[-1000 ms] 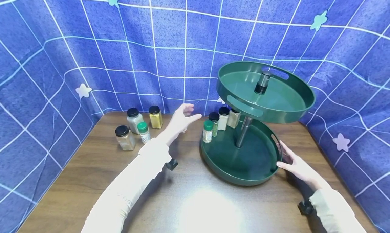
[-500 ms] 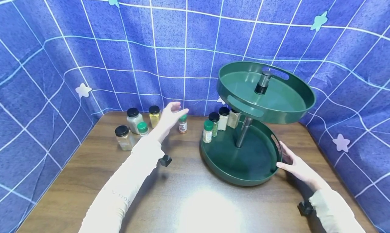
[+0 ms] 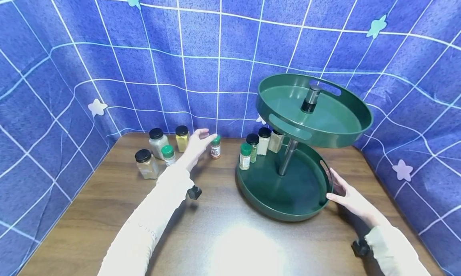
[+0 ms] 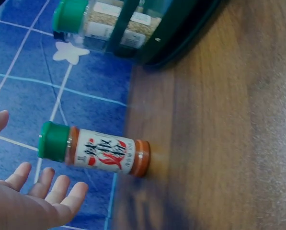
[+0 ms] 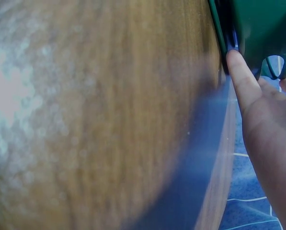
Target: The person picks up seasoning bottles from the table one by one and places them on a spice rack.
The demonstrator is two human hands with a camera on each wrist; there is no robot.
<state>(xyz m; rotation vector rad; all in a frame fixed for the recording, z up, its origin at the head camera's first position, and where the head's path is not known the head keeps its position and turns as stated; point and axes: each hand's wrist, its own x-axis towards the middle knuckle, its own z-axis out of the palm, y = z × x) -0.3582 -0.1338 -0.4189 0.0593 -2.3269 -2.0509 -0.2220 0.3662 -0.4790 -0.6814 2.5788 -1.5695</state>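
Observation:
A chili powder shaker with a green cap and reddish contents stands on the wooden table, left of a green two-tier tray. My left hand is just left of the shaker, thumb and fingers spread apart. In the left wrist view, the fingertips are near the green cap, with a gap between. At the lower tier's right side, my right hand holds the rim by its handle slot. Its thumb lies against the rim in the right wrist view; the other fingers are partly hidden.
Left of the left hand stand several spice jars, among them a brown one and a yellow one. More jars, including a green-capped one, stand on the lower tier's left side. A blue curtain hangs behind the table.
My left hand has drawn back left from beside the tray, bringing the chili powder shaker into view, then lowered slightly beside its cap. The right hand stays at the tray rim.

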